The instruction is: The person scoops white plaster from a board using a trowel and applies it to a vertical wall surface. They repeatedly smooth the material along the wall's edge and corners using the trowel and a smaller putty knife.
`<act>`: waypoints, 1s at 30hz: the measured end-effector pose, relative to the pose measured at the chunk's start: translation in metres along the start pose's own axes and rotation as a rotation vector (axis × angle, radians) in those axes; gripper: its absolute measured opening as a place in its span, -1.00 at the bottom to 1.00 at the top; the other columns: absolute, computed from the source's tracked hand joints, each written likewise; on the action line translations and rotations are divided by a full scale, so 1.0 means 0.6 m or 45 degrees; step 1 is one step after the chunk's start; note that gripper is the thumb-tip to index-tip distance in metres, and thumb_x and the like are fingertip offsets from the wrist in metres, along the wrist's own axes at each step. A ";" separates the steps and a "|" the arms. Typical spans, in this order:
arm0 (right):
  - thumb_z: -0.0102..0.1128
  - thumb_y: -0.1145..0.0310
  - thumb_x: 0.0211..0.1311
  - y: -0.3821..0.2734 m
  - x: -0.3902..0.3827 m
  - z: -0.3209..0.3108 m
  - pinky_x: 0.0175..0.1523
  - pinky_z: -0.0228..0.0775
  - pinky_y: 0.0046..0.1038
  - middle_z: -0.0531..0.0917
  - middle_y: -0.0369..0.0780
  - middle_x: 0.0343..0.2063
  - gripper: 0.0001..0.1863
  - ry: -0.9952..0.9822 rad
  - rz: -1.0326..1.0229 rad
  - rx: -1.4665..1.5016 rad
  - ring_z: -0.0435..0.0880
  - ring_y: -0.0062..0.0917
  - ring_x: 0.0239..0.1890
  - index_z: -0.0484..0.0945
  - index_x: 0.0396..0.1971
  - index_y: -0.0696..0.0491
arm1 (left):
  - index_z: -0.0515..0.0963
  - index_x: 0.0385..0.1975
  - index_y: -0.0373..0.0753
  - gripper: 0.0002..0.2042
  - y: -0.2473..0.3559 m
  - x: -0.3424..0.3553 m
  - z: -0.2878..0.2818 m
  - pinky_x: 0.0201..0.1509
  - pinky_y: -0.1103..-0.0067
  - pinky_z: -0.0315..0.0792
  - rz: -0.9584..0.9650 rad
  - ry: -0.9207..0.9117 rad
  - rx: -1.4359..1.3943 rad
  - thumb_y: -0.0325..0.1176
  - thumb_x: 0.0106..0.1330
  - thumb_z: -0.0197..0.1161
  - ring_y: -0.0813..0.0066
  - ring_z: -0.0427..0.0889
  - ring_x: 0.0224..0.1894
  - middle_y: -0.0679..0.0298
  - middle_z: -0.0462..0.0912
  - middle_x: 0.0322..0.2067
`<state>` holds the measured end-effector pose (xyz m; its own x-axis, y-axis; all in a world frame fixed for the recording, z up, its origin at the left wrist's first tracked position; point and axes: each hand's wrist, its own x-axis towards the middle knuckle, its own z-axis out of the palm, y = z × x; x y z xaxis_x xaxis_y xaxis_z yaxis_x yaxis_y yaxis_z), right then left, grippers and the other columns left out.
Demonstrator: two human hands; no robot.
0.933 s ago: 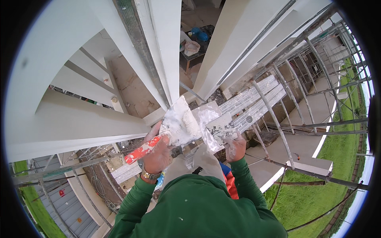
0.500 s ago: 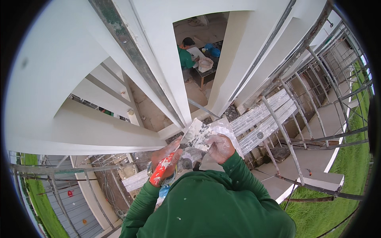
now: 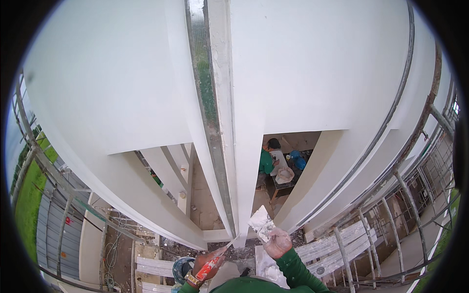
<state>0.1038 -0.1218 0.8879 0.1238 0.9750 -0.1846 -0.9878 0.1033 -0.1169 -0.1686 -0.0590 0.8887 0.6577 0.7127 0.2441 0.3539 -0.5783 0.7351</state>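
Nearest, the left hand (image 3: 206,261) is wrapped around the orange handle of a scraper (image 3: 210,267), its blade nearly edge-on and angled up to the right, while the right hand (image 3: 278,243), forearm slanting in from the lower right, pinches a plate (image 3: 261,224) by its near end, tilted up and apart from the scraper. The step in hand looks like handling the white smears with both tools, and the next move likely calls for steady wrists. Beyond stand a white column (image 3: 245,195) and, through an opening, a co-worker (image 3: 265,162) at a worktop (image 3: 285,185).
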 end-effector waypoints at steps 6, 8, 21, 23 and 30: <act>-0.13 0.71 0.00 -0.171 0.039 0.241 0.34 0.29 -0.08 0.41 0.04 0.22 -0.32 -0.415 -0.717 -0.483 0.40 -0.08 0.26 0.21 0.26 0.31 | 0.49 0.13 -0.05 -0.56 -0.170 -0.066 0.104 0.01 0.35 0.47 -0.417 -0.226 0.763 -0.09 0.28 0.30 0.27 0.61 -0.13 0.05 0.61 -0.09; -0.13 0.71 0.04 -0.211 0.047 0.327 0.34 0.28 -0.06 0.40 0.04 0.22 -0.33 -0.514 -0.905 -0.564 0.40 -0.08 0.26 0.19 0.28 0.30 | 0.48 0.10 -0.16 -0.67 -0.187 -0.064 0.100 -0.06 0.38 0.48 -0.440 0.070 0.453 -0.25 0.37 0.18 0.40 0.58 -0.16 0.18 0.62 -0.14; 0.20 0.46 0.19 -0.248 0.084 0.777 0.37 0.25 -0.17 0.57 -0.26 0.11 -0.62 -1.562 -3.056 -3.659 0.46 -0.34 0.24 0.56 0.03 -0.09 | 0.51 -0.10 -0.12 -0.83 -0.116 0.071 0.004 -0.02 0.43 0.46 -0.922 0.671 -2.236 -0.26 0.42 0.11 0.45 0.56 -0.16 0.37 0.61 -0.24; 0.19 0.39 0.21 -0.242 0.102 0.801 0.39 0.22 -0.18 0.55 -0.29 0.14 -0.63 -1.630 -3.156 -3.767 0.41 -0.39 0.28 0.54 0.05 -0.12 | 0.51 -0.08 -0.14 -0.82 -0.121 0.078 0.006 0.00 0.42 0.46 -0.940 0.639 -2.291 -0.27 0.42 0.11 0.41 0.57 -0.15 0.35 0.61 -0.23; 0.17 0.41 0.23 -0.221 0.151 0.837 0.41 0.16 -0.19 0.52 -0.28 0.18 -0.62 -1.472 -3.336 -3.885 0.37 -0.39 0.31 0.53 0.07 -0.07 | 0.50 -0.02 -0.18 -0.77 -0.103 0.104 0.002 -0.02 0.41 0.50 -0.836 0.511 -2.387 -0.28 0.42 0.10 0.41 0.59 -0.14 0.31 0.63 -0.18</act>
<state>0.1983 0.0514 1.3766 -0.8393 0.4637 0.2837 0.2701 -0.0973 0.9579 -0.1486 0.0209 0.8581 0.4935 0.7848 -0.3749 -0.7317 0.6076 0.3088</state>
